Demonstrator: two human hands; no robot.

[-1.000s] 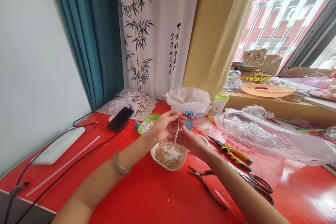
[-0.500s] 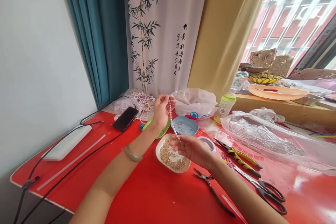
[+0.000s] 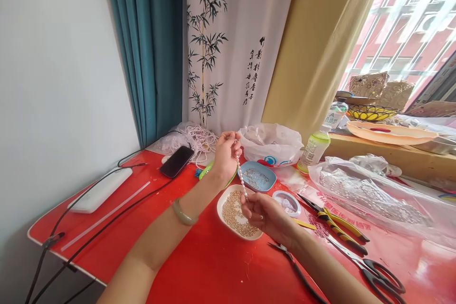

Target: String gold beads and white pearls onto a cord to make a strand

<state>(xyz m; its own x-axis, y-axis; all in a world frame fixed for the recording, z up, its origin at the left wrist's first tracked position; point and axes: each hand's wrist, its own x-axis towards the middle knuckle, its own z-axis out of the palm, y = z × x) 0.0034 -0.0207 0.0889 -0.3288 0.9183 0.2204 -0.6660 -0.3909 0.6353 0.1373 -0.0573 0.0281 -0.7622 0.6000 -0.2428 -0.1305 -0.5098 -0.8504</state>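
Observation:
A short strand of pale pink pearl beads [image 3: 241,174] stretches between my two hands. My left hand [image 3: 228,156], with a jade-like bangle [image 3: 184,212] on its wrist, pinches the upper end. The lower end is held in the fingertips of my right hand [image 3: 261,213]. Just beneath sits a white dish [image 3: 221,213] with many small gold beads [image 3: 235,216]. Behind it, a blue dish [image 3: 272,183] holds small silvery pieces. A green dish [image 3: 206,171] is partly hidden by my left hand, and a round white container [image 3: 294,205] stands beside my right hand.
Pliers with yellow-black handles [image 3: 338,225], scissors [image 3: 377,270] and dark-handled pliers [image 3: 297,268] lie on the right. A phone [image 3: 177,161], white power bank [image 3: 101,192] and cables are left. Plastic bags [image 3: 272,145], a bottle [image 3: 313,149] and a bead pile [image 3: 201,137] stand behind.
The view has shifted, so everything sits further right in the picture. My right hand's fingers have curled in more around the strand's lower end. Both hands still hold the strand.

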